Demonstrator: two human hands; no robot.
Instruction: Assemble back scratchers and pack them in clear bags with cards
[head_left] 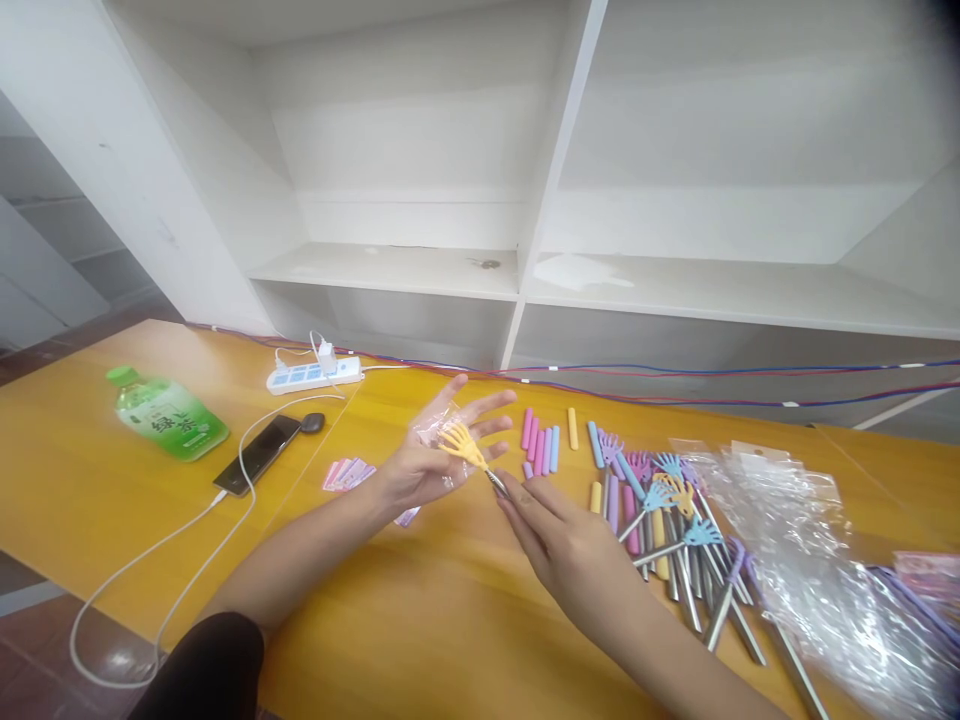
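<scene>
A yellow hand-shaped scratcher head (463, 443) on a thin metal rod is held near the middle of the view. The fingers of my right hand (551, 525) are pinched round its rod. My left hand (442, 445) lies behind the yellow head, palm up, its fingers spread and its thumb bent inward. Crinkled clear plastic film (437, 428) rests between that palm and the scratcher head. Right of my hands is a pile of metal-handled scratchers (686, 570) with blue, purple, pink and yellow heads. Several coloured tubes (539, 452) lie just beyond my right hand.
Clear plastic bags (817, 540) cover the table's right side. Small printed cards (349, 474) lie left of my left hand. Farther left are a phone (259, 456) on a white cable, a green bottle (171, 415) and a power strip (315, 375). White shelving (390, 270) stands behind.
</scene>
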